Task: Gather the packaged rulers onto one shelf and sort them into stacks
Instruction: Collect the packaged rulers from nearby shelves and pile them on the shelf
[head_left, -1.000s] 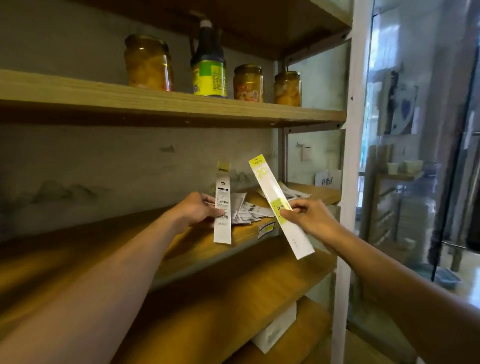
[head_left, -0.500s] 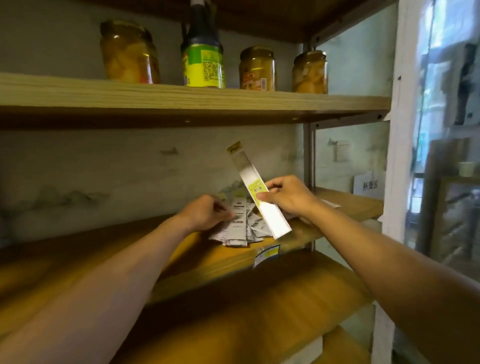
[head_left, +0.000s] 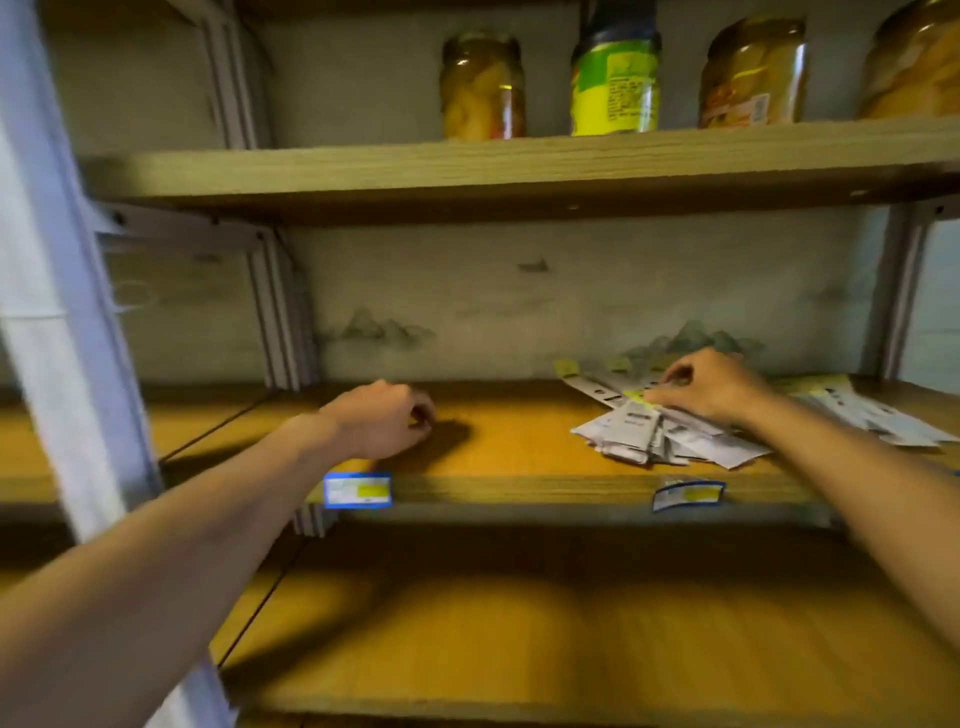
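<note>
A loose pile of short packaged rulers (head_left: 644, 436) in white wrappers lies on the right part of the middle wooden shelf (head_left: 519, 457). Behind it, several long packaged rulers (head_left: 592, 387) with yellow tops fan out to the left. More long packs (head_left: 862, 415) lie further right. My right hand (head_left: 711, 387) rests on top of the pile, its fingers pinched on a long ruler near its yellow label. My left hand (head_left: 387, 423) sits apart on the bare shelf to the left, fingers curled with nothing visible in them.
The upper shelf (head_left: 467, 166) carries glass jars of yellow fruit (head_left: 480, 85) and a bottle with a green-yellow label (head_left: 613, 88). Two blue price tags (head_left: 357, 489) hang on the middle shelf's front edge. A white upright post (head_left: 67, 338) stands at left. A lower shelf (head_left: 519, 623) lies below.
My left hand let go of the short ruler and moved left onto bare shelf. My right hand lowered the long ruler onto the pile. The view swung round to face the shelf.
</note>
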